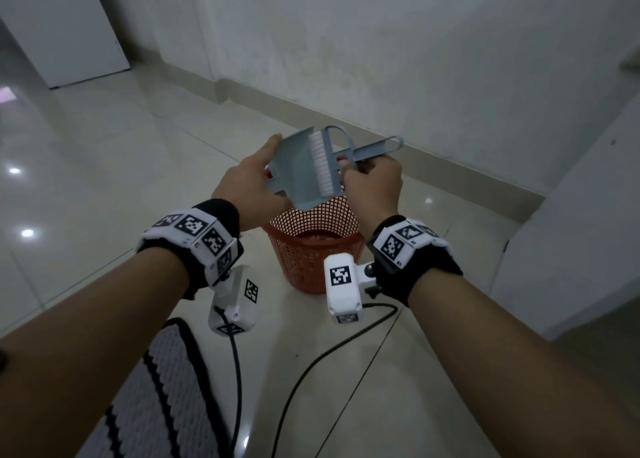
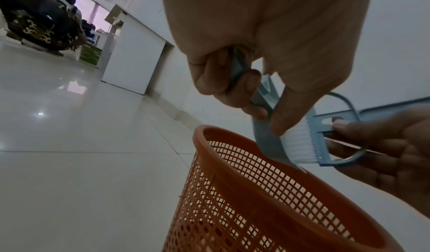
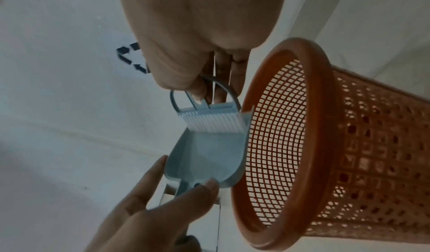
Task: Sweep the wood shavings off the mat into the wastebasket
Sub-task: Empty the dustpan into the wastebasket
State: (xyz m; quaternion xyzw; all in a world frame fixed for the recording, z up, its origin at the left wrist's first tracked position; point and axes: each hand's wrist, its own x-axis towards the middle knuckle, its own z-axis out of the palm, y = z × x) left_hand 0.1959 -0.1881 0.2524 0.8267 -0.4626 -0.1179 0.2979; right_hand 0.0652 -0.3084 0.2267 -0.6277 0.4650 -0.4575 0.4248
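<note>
Your left hand (image 1: 248, 190) holds the blue dustpan (image 1: 298, 166) above the orange mesh wastebasket (image 1: 313, 249). Your thumb lies along the pan's far edge; in the left wrist view your fingers (image 2: 251, 83) curl round the pan's short handle, so the pan sits between thumb and curled fingers. The pan is tilted, its open lip pointing down toward the wastebasket's rim (image 2: 235, 136).

Your right hand (image 1: 374, 187) grips the small blue brush (image 1: 346, 156) by its handle. Your fingers are closed round the handle close behind the brush head, and the long handle end projects past your hand to the right. The white bristles (image 3: 204, 123) rest against the inside face of the dustpan, across its width. In the right wrist view the pan's side edge lies just beside the wastebasket's rim; contact cannot be confirmed.

The wastebasket stands upright on the tiled floor (image 1: 104, 166), directly below both hands. Pale material shows at its bottom (image 1: 317, 237); it is too small to identify as wood shavings.

The mat (image 1: 162, 388), white with black stripes, lies on the floor at lower left, near your left forearm and well apart from the dustpan. No shavings can be made out on its visible part. A black cable (image 1: 311, 364) runs across the floor between the mat and the wastebasket.
</note>
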